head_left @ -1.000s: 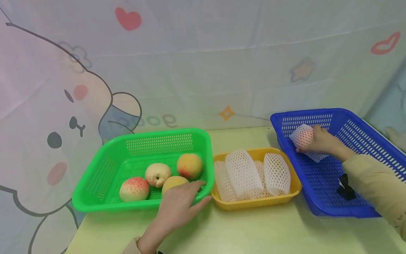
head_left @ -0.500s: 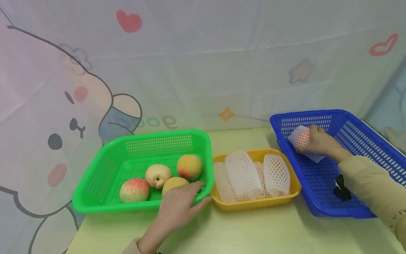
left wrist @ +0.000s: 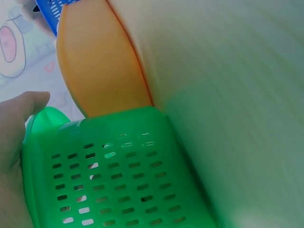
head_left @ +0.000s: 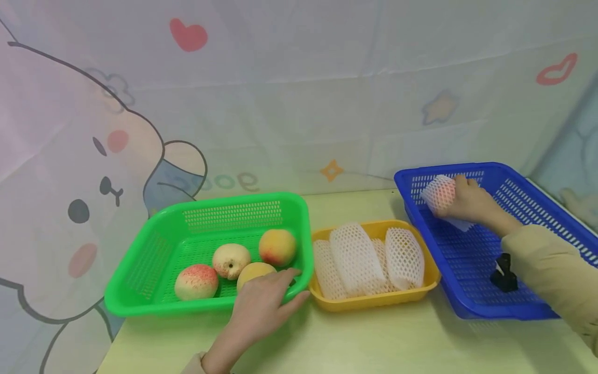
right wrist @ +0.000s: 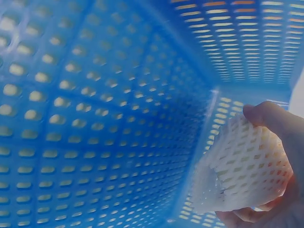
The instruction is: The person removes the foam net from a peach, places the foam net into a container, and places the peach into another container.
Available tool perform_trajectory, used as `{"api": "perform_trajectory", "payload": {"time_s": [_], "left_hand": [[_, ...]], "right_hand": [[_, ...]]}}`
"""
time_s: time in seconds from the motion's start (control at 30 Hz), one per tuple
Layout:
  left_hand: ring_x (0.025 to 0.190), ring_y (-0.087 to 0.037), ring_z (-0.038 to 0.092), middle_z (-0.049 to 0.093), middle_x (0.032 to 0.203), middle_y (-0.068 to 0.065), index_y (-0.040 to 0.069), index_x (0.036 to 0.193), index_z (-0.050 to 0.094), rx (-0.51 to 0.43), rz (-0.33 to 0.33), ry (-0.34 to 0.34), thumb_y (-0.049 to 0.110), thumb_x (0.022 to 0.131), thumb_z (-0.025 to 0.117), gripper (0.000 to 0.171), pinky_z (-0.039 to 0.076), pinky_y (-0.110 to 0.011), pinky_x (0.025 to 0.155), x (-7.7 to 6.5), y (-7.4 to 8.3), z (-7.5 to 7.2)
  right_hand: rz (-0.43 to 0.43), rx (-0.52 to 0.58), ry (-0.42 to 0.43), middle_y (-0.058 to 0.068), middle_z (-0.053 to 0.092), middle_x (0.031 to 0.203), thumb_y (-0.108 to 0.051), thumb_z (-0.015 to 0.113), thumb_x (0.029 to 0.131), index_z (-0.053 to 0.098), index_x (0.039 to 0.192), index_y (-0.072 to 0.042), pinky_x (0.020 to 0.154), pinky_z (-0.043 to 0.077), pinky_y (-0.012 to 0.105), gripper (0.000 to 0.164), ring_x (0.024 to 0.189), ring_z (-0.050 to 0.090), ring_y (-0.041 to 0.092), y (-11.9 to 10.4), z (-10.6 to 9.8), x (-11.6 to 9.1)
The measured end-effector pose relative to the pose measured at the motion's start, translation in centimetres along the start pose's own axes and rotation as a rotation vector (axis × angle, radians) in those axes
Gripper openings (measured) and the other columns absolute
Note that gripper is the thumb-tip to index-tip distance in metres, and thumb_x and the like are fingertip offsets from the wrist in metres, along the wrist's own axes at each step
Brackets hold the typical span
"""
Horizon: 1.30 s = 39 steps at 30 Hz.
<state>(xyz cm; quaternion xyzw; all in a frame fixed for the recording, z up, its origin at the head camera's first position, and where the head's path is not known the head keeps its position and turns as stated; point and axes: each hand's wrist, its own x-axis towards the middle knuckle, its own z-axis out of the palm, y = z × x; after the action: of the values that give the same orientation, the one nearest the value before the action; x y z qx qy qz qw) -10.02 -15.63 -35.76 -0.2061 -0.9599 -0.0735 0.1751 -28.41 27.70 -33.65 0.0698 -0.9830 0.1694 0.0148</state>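
In the head view my right hand (head_left: 472,203) holds a peach (head_left: 447,193) sleeved in white foam netting, inside the blue basket (head_left: 460,283). The right wrist view shows the thumb and fingers around the netted peach (right wrist: 251,166), near the basket's end wall. My left hand (head_left: 263,301) grips the front rim of the green basket (head_left: 177,307) by its right corner, fingers over the edge and thumb outside. Those fingertips are partly hidden, close to a yellow peach (head_left: 256,271). Beside it in the basket lie a pale peach (head_left: 231,261), a speckled red one (head_left: 197,282) and a yellow-red one (head_left: 277,247).
Between the two baskets stands a yellow tray (head_left: 378,301) with several white foam net sleeves (head_left: 356,258). A small black object (head_left: 504,274) shows at the blue basket's front, near the right sleeve. Behind the pale yellow table (head_left: 374,343) hangs a printed curtain (head_left: 289,104).
My right hand has lifted slightly with the netted peach, still inside the blue basket. The left hand stays on the green rim. The head view has shifted a little.
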Motion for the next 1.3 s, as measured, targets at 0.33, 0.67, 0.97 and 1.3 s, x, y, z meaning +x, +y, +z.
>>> {"api": "perform_trajectory", "payload": {"time_s": [0.33, 0.67, 0.97, 1.3], "left_hand": [[0.077, -0.008, 0.066, 0.072, 0.093, 0.009, 0.023, 0.112, 0.064, -0.001, -0.010, 0.004, 0.048, 0.087, 0.062, 0.035, 0.039, -0.020, 0.054, -0.1, -0.2, 0.0], [0.076, -0.007, 0.066, 0.072, 0.092, 0.010, 0.023, 0.112, 0.064, 0.011, 0.001, 0.018, 0.048, 0.087, 0.063, 0.035, 0.041, -0.020, 0.054, 0.0, -0.3, 0.0], [0.077, -0.008, 0.067, 0.072, 0.094, 0.010, 0.023, 0.112, 0.064, 0.015, 0.004, 0.018, 0.048, 0.087, 0.063, 0.036, 0.041, -0.021, 0.055, 0.0, -0.2, 0.1], [0.075, -0.007, 0.066, 0.072, 0.092, 0.010, 0.023, 0.112, 0.065, 0.016, 0.012, 0.024, 0.049, 0.087, 0.063, 0.036, 0.040, -0.020, 0.053, 0.0, -0.1, 0.2]], "right_hand": [[0.004, 0.056, 0.033, 0.048, 0.036, 0.121, -0.041, 0.077, 0.075, 0.013, 0.138, 0.022, 0.080, 0.045, 0.068, 0.109, 0.103, 0.047, 0.059, -2.1, -2.1, -0.5], [-0.013, 0.125, 0.017, 0.044, 0.038, 0.122, -0.046, 0.077, 0.076, 0.013, 0.140, 0.022, 0.072, 0.053, 0.056, 0.113, 0.100, 0.052, 0.053, -3.5, -3.8, -1.4], [0.003, 0.146, 0.017, 0.042, 0.040, 0.125, -0.048, 0.077, 0.076, 0.012, 0.142, 0.016, 0.080, 0.051, 0.061, 0.113, 0.106, 0.050, 0.054, -4.5, -4.9, -2.5], [0.043, 0.182, -0.046, 0.040, 0.036, 0.131, -0.058, 0.073, 0.075, 0.002, 0.147, 0.009, 0.083, 0.050, 0.063, 0.121, 0.110, 0.048, 0.054, -6.2, -5.9, -4.5]]}}
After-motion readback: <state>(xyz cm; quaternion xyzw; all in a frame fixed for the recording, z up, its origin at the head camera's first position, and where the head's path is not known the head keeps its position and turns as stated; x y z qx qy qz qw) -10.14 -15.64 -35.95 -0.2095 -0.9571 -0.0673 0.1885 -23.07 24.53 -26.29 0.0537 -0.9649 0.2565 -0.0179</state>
